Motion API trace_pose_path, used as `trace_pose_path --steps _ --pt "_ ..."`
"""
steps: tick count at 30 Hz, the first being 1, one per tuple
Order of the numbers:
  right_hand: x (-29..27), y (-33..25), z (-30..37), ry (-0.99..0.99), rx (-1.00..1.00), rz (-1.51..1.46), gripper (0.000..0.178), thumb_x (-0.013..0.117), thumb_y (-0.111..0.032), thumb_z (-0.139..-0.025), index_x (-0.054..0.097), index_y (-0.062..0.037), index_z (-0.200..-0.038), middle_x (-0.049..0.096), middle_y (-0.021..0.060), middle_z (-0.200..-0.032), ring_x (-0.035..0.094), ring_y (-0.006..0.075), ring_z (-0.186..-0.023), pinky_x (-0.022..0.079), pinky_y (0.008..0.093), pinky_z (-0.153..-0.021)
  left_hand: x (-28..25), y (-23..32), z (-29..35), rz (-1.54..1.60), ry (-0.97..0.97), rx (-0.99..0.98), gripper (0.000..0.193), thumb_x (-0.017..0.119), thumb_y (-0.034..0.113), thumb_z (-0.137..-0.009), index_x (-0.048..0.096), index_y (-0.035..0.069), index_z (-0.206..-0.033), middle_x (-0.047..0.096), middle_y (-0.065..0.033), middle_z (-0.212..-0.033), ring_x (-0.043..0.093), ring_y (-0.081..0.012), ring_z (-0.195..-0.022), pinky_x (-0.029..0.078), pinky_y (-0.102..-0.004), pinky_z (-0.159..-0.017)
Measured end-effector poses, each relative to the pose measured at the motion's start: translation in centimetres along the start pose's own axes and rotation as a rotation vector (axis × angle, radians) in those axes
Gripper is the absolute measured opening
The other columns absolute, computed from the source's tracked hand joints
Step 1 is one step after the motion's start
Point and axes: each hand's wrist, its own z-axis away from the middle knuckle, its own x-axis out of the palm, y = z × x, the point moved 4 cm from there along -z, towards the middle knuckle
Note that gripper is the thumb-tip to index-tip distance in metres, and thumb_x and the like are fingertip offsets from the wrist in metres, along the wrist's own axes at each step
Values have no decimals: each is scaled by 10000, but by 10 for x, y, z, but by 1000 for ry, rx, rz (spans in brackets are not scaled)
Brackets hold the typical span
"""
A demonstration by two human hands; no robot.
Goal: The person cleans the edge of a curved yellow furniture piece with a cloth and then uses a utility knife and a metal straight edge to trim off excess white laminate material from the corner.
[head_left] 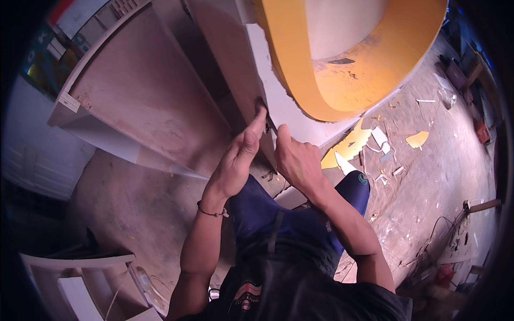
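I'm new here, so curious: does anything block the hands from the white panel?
Nothing visible: the left hand and right hand are right beside the white panel; yellow scraps lie aside on the floor.

1. Head cam = L one of side-by-side fisheye pair on person's head; pic upright, not mirrored.
2. Faces steeply down & a bit fwd: own black shirt [310, 286] at btm, blue trousers [316, 230] above it.
3. Forearms [201, 243] enter from low; L hand [235, 163] & R hand [299, 163] nr ctr, close to lens.
4. Yellow curved panel [289, 64] looms top ctr-R, also nr; floor [417, 187] farther off.
5. V. wide FOV: straight edges bend twd rim, corners black.
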Motion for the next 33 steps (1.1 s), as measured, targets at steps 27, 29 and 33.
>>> trace_pose_path --steps 27,29,33 --pt "58 37 34 76 -11 24 144 537 -158 -975 449 -62 -1036 697 172 -808 709 407 -674 530 534 -555 14 -56 20 -151 -129 43 986 220 716 -1063 56 -54 -1657 40 -248 -1750 22 -313 -1631 64 -396 -1313" --pt "65 37 28 82 -13 11 144 539 -160 -976 451 -65 -1037 694 168 -804 709 406 -675 530 532 -554 17 -65 23 -163 -105 11 984 228 714 -1063 65 -53 -1657 50 -243 -1751 23 -309 -1631 74 -389 -1313" --pt "71 29 5 41 49 -2 144 539 -171 -980 452 -73 -1040 691 172 -809 706 410 -672 530 531 -558 0 -70 8 -175 -55 -76 930 261 659 -1094 82 -62 -1654 59 -228 -1756 62 -294 -1632 82 -386 -1312"
